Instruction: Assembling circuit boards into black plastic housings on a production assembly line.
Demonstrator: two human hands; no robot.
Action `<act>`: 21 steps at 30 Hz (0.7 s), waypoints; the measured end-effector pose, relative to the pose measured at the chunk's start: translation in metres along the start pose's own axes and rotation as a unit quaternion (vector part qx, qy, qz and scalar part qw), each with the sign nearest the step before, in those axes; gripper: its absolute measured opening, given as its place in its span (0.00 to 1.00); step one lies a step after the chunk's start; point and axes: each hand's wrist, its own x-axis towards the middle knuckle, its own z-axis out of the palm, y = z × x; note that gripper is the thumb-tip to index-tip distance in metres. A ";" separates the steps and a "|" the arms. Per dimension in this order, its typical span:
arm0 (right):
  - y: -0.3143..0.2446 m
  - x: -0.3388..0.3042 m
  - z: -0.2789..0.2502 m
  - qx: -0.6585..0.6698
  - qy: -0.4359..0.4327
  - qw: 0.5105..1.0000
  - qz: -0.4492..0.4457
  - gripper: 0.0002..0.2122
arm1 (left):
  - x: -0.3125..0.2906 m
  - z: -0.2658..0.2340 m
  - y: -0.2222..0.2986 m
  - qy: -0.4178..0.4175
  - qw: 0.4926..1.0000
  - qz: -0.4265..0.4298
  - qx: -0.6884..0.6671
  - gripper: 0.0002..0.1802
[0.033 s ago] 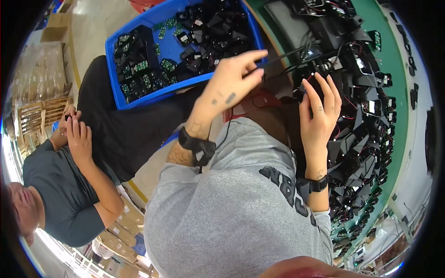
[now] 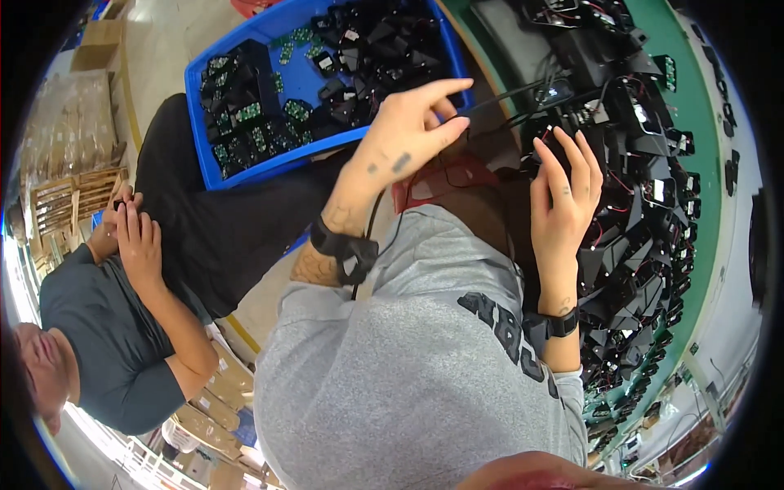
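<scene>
While the left grip [image 2: 408,135] hangs near the upper middle of the frame, thumb and forefinger parted, nothing shows clearly between them; a black cable [image 2: 505,96] runs just beside the fingertips, and whether it touches them I cannot tell. Right of centre, the right grip [image 2: 565,192] is loosely spread, with no object seen in it; its fingertips are close to a small black device with a lit display [image 2: 555,92], though contact is unclear.

That device and cable lie at the upper right, near the edge of the green table [image 2: 709,163]. My judgement is that the step in hand is work around the device, caught between grasps. Taking hold of either would call for closing the fingers carefully, without snagging the thin leads.

Farther out, black plastic housings [image 2: 649,143] with red wires crowd the table down the right side. At upper left of centre, a blue crate [image 2: 282,162] holds more dark parts and green circuit boards [image 2: 297,110]. At far left, a co-worker [image 2: 114,335] sits with hands together.
</scene>
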 end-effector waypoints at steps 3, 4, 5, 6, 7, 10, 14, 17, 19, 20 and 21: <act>-0.007 0.003 0.007 -0.021 -0.012 1.000 0.019 0.18 | 0.011 -0.013 -0.018 -0.117 0.989 0.012 -0.090 0.20; -0.006 0.003 0.011 -0.021 0.000 1.000 0.016 0.18 | 0.014 -0.018 -0.031 -0.113 0.989 0.007 -0.092 0.20; -0.007 0.004 0.012 -0.020 0.000 1.000 0.023 0.17 | 0.014 -0.023 -0.048 -0.122 0.981 -0.023 -0.152 0.19; -0.008 0.004 0.013 -0.016 0.001 1.000 0.023 0.16 | 0.012 -0.027 -0.067 -0.130 0.967 -0.053 -0.211 0.19; -0.008 0.005 0.014 -0.016 0.003 1.000 0.025 0.16 | 0.011 -0.031 -0.089 -0.152 0.959 -0.152 -0.186 0.24; -0.015 0.011 0.015 -0.017 -0.011 0.999 0.034 0.15 | -0.022 -0.021 -0.190 -0.180 0.979 -0.072 0.057 0.21; -0.010 0.013 0.004 -0.028 -0.007 0.999 0.043 0.15 | -0.037 0.009 -0.201 -0.195 0.896 -0.108 0.385 0.20; -0.007 0.015 0.006 -0.011 0.001 0.999 0.036 0.19 | -0.028 -0.006 -0.165 -0.077 0.952 -0.078 0.287 0.19; -0.008 0.011 -0.004 -0.004 -0.009 0.998 0.055 0.21 | -0.011 -0.014 -0.103 0.000 0.960 -0.025 0.277 0.16; -0.006 0.005 -0.014 -0.011 0.003 0.999 0.039 0.22 | -0.003 -0.015 -0.060 0.011 0.980 -0.037 0.195 0.15; -0.002 -0.003 -0.023 -0.013 0.031 0.999 0.016 0.20 | 0.003 -0.013 -0.026 0.019 0.992 -0.049 0.114 0.15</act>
